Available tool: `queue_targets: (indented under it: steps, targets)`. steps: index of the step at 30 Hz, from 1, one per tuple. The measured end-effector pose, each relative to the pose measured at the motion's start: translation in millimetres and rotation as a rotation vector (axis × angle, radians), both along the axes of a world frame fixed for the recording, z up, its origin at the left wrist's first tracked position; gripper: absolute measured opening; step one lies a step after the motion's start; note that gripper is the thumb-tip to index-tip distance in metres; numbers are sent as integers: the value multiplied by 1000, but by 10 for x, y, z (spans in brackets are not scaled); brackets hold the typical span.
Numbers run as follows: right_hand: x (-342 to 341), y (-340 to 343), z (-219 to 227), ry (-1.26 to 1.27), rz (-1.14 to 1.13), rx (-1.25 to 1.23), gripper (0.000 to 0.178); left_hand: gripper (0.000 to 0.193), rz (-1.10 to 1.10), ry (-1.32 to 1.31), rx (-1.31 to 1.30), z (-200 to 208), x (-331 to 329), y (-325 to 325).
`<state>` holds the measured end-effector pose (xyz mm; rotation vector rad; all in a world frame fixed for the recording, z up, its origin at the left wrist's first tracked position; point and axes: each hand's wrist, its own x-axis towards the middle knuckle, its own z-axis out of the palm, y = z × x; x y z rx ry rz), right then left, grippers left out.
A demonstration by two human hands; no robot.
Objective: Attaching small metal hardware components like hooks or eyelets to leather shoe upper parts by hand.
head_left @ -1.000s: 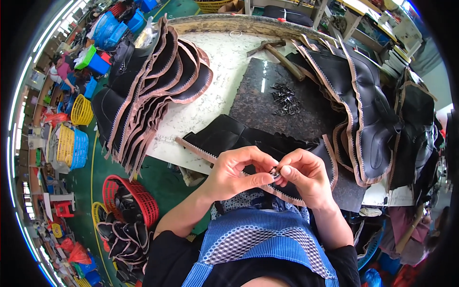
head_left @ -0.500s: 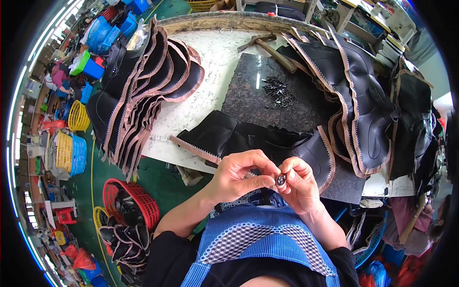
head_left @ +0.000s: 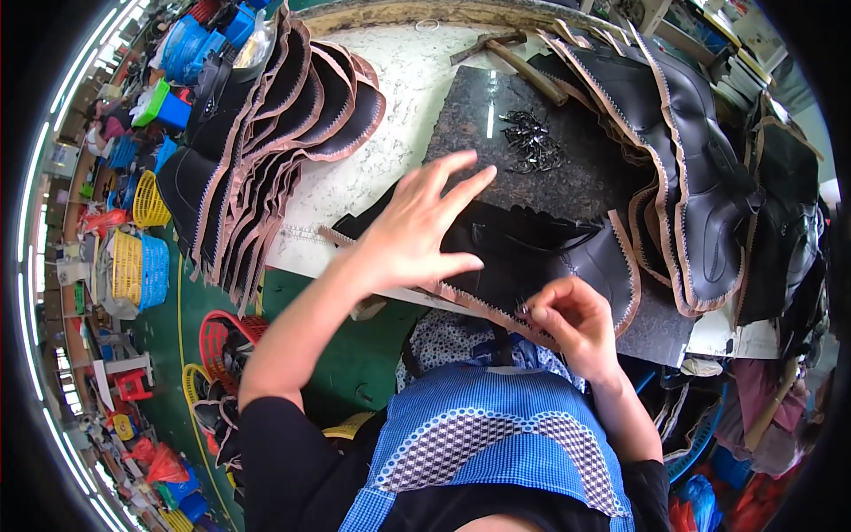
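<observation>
The left hand (head_left: pixel 408 235) is spread wide, thumb well apart from the fingers, which point between one and two o'clock. It is over the left part of a black leather piece (head_left: pixel 606 266) with a brown toothed edge; whether it touches the leather I cannot tell. The right hand (head_left: pixel 581 328) is at the near edge of that piece, thumb and forefinger pinching a small shiny piece (head_left: pixel 524 309), too small and blurred to make out its shape.

The leather piece lies partly on a dark stone slab (head_left: pixel 465 111) on the white table (head_left: pixel 403 89). At two o'clock from the left hand, a pile of small shiny black parts (head_left: pixel 532 142) rests on the slab, with a hammer (head_left: pixel 529 73) beyond it at twelve o'clock. A stack of leather pieces (head_left: pixel 239 168) stands at ten o'clock from the left hand; another leather stack (head_left: pixel 709 204) lies between one and two o'clock from the right hand.
</observation>
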<state>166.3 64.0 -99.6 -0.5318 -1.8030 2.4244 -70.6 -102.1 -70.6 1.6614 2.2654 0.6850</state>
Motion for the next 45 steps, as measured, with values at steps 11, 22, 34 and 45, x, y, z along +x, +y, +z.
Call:
queue_targets:
  steps: [11, 22, 34, 45]
  targets:
    - [112, 25, -35, 49, -77, 46, 9, 43, -159, -590, -278, 78, 84, 168]
    - [142, -112, 159, -53, -58, 167, 9, 38, -76, -798, -309, 238, 446, 205]
    - [119, -21, 298, -209, 34, -41, 11, 35, -206, -457, -58, 185, 608, 120]
    - [195, -262, 95, -55, -239, 110, 11, 26, 2, -744, -20, 96, 765, 104]
